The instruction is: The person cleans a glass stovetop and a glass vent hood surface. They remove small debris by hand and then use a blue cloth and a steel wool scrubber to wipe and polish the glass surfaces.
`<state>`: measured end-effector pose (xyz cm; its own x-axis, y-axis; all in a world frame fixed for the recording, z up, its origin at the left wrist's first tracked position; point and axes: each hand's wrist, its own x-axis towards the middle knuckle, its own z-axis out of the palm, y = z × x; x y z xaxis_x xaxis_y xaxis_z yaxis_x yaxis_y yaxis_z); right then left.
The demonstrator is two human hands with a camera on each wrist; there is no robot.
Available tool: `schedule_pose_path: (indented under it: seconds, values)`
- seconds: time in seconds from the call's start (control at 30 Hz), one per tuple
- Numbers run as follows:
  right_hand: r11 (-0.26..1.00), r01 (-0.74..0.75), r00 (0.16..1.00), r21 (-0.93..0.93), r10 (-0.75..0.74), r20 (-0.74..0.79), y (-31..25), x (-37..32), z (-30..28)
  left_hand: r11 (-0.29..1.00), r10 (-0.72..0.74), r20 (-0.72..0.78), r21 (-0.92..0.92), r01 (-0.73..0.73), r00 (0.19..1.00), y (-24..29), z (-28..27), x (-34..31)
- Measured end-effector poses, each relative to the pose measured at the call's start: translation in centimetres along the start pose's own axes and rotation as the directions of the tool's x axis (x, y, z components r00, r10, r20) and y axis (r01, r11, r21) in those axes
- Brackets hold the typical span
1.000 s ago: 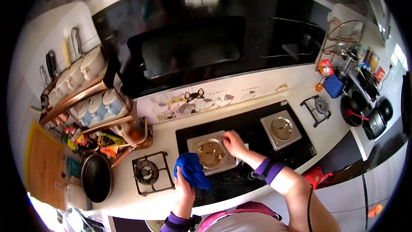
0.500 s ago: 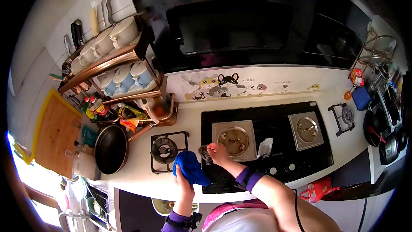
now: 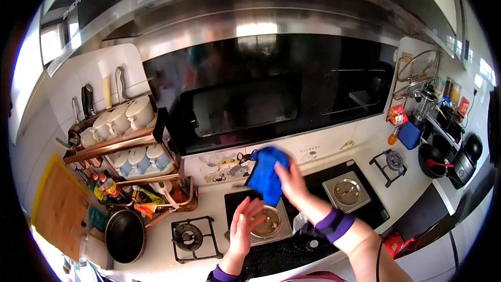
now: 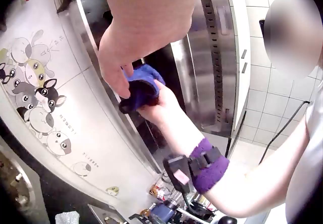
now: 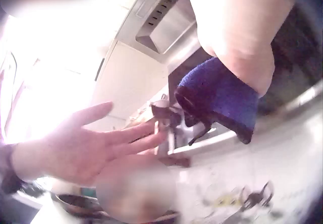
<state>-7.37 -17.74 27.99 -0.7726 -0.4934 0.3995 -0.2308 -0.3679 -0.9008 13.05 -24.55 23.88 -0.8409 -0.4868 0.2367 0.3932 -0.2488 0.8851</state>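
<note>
My right hand [image 3: 293, 184] grips a bunched blue cloth [image 3: 267, 173] with a dark edge, raised over the back of the black glass cooktop [image 3: 282, 253]. In the right wrist view the cloth [image 5: 219, 95] hangs below that hand in front of the wall. My left hand [image 3: 243, 227] holds nothing; its fingers are extended over the left side of the cooktop, lower than the cloth. The right wrist view shows this left hand [image 5: 83, 151] with thumb and fingers spread. Beneath them is the left burner's metal plate [image 3: 284, 228], with brown residue in its round recess, partly hidden by the left hand.
A crumpled clear-white piece [image 3: 299, 223] lies between the two burner recesses. A small dark fuzzy pad [image 3: 227, 236] is at the cooktop's left edge. Burner grates [image 3: 197, 240] stand on the counter at both sides. A frying pan [image 3: 125, 236] and a jar rack [image 3: 112, 149] are left.
The blue cloth passed from my left hand to my right and rose toward the wall. The dark fuzzy pad has left my right hand. My left fingers have straightened. The head view tilted upward.
</note>
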Motion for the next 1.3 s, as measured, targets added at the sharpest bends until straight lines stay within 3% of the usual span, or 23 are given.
schedule_pose_path:
  seconds: [0.1, 0.13, 0.17, 0.2, 0.27, 0.3, 0.33, 0.4, 0.43, 0.47, 0.5, 0.57, 0.63, 0.7, 0.73, 0.83, 0.87, 0.93, 1.0, 1.03, 1.1, 1.23, 1.3]
  values:
    - [0.918, 0.386, 0.904, -0.087, -0.395, -0.163, -6.1, 7.9, -2.5, 0.998, -0.035, 0.001, -0.052, 0.035, 0.999, -0.5, 0.0, -1.2]
    - [0.822, 0.535, 0.815, -0.193, -0.563, -0.137, -8.2, 10.4, -3.2, 0.997, -0.048, 0.016, -0.059, 0.049, 0.999, -1.0, -0.5, -1.7]
    - [0.720, 0.607, 0.741, -0.336, -0.666, -0.088, -9.7, 12.8, -4.0, 0.996, -0.061, 0.029, -0.067, 0.063, 0.998, -1.7, -1.1, -2.4]
    - [0.709, 0.616, 0.736, -0.343, -0.673, -0.070, -11.5, 14.2, -3.7, 0.983, -0.127, 0.012, -0.135, 0.127, 0.992, -2.0, -1.7, -3.1]
    - [0.467, 0.682, 0.557, -0.563, -0.830, -0.014, -13.1, 18.9, -3.1, 0.985, -0.146, -0.067, -0.100, 0.139, 0.987, -3.3, -3.0, -4.4]
    - [0.356, 0.644, 0.488, -0.677, -0.873, 0.005, -13.9, 20.5, -2.0, 0.986, -0.158, -0.106, -0.077, 0.150, 0.982, -3.2, -3.4, -4.6]
    - [0.275, 0.596, 0.506, -0.755, -0.858, 0.087, -14.2, 22.2, -1.1, 0.988, -0.141, -0.161, 0.045, 0.150, 0.977, -0.5, -1.9, -5.4]
    - [0.136, 0.453, 0.451, -0.881, -0.887, 0.095, -13.7, 23.5, 2.3, 0.993, -0.115, -0.188, -0.002, 0.117, 0.975, -0.4, -3.1, -5.4]
    - [0.106, 0.448, 0.447, -0.888, -0.887, 0.119, -13.9, 23.2, 4.9, 0.994, -0.106, -0.203, -0.028, 0.102, 0.974, -0.4, -3.6, -5.3]
    - [0.052, 0.433, 0.501, -0.900, -0.844, 0.193, -14.5, 22.2, 7.9, 0.994, -0.107, -0.205, -0.057, 0.097, 0.973, -0.2, -3.8, -4.9]
    - [0.034, 0.496, 0.569, -0.868, -0.768, 0.295, -15.8, 20.2, 11.1, 0.994, -0.113, -0.224, -0.033, 0.108, 0.968, 0.0, -3.7, -4.3]
    - [-0.091, 0.689, 0.430, -0.719, -0.747, 0.507, -12.3, 19.7, 19.1, 0.990, -0.129, -0.258, 0.022, 0.139, 0.958, 0.5, -3.6, -3.0]
    - [-0.040, 0.793, 0.382, -0.608, -0.746, 0.546, -11.1, 19.4, 23.0, 0.995, -0.060, -0.245, 0.064, 0.078, 0.968, -0.4, -4.1, -1.1]
    - [-0.115, 0.776, 0.355, -0.621, -0.733, 0.580, -11.5, 19.2, 23.3, 0.995, 0.004, -0.251, 0.102, 0.022, 0.968, -0.6, -4.1, 0.4]
    - [-0.145, 0.786, 0.356, -0.601, -0.689, 0.632, -11.8, 19.4, 22.6, 0.995, 0.035, -0.263, 0.101, -0.008, 0.964, 0.1, -3.4, 0.7]
    - [-0.250, 0.741, 0.368, -0.623, -0.625, 0.688, -12.8, 20.1, 16.9, 0.982, -0.080, -0.271, 0.146, 0.123, 0.959, -0.2, -4.1, 1.2]
    - [-0.270, 0.698, 0.406, -0.663, -0.613, 0.677, -13.2, 20.3, 14.3, 0.993, 0.052, -0.214, 0.117, -0.027, 0.975, -2.1, -4.5, 0.8]
    - [-0.279, 0.600, 0.506, -0.750, -0.594, 0.626, -13.5, 20.6, 8.6, 0.995, -0.014, -0.231, 0.089, 0.035, 0.973, -4.6, -6.0, -0.1]
    - [-0.224, 0.492, 0.532, -0.841, -0.687, 0.495, -12.8, 21.5, 2.8, 0.997, -0.061, -0.215, 0.038, 0.070, 0.975, -5.4, -6.6, -1.1]
    - [-0.233, 0.384, 0.603, -0.893, -0.669, 0.434, -12.6, 21.6, 0.1, 0.997, -0.062, -0.208, 0.023, 0.068, 0.976, -5.1, -6.7, -1.6]
    - [-0.083, 0.320, 0.610, -0.944, -0.744, 0.272, -12.0, 22.1, -3.6, 0.998, -0.056, -0.194, -0.003, 0.056, 0.979, -4.5, -6.8, -2.3]
    - [0.035, 0.310, 0.535, -0.950, -0.833, 0.143, -12.0, 22.4, 1.2, 0.998, -0.065, -0.246, 0.009, 0.069, 0.967, -4.2, -8.0, -3.2]
    - [-0.033, 0.390, 0.522, -0.920, -0.815, 0.251, -13.3, 22.1, 6.3, 0.997, -0.076, -0.235, -0.022, 0.073, 0.969, -3.5, -8.4, -3.5]
